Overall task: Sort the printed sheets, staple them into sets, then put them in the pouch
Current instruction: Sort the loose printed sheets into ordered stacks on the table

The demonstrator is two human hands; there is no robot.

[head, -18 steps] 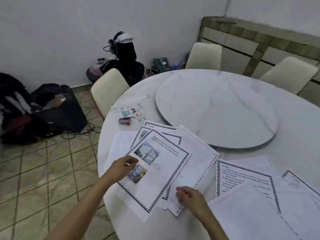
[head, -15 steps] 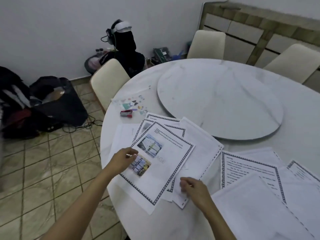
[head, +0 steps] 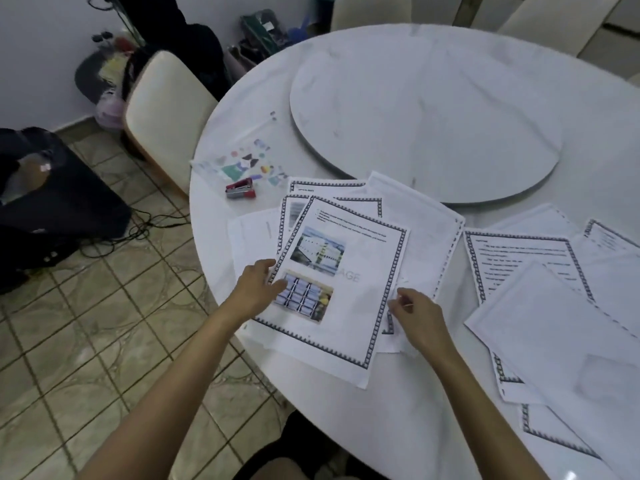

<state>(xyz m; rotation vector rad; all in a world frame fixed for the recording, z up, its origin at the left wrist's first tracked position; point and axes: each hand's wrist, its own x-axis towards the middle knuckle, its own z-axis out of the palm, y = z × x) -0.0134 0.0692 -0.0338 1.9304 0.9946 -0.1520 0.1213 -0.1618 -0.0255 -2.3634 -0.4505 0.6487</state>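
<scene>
A person sorts printed sheets on a round white tabletop (head: 450, 427), both bare hands working a fanned pile at frame centre. The left hand (head: 258, 289) lies flat and open on the left edge of the top sheet (head: 349, 282) (the one with two colour photos), fingers (head: 277, 287) spread and gripping nothing; a moment earlier that hand sat more curled at the same edge, so it has flattened out to pin the page. The right hand (head: 420, 315) has crept up along the pile's lower right corner, its fingers bent and apparently pinching the edge of an underlying sheet, though how firm the hold is cannot be told. More sheets (head: 540, 317) lie loose at right of frame, well apart from the pile.

The red stapler (head: 241, 190) rests untouched at upper left of the pile, just beside the clear patterned pouch (head: 242, 157), which lies flat on the tabletop. A turntable (head: 433, 109) fills the upper centre and a chair (head: 166, 109) stands at upper left.

The shift suggests the task is in its first stage: pages are being squared and separated, with stapling and pouching not yet begun.
</scene>
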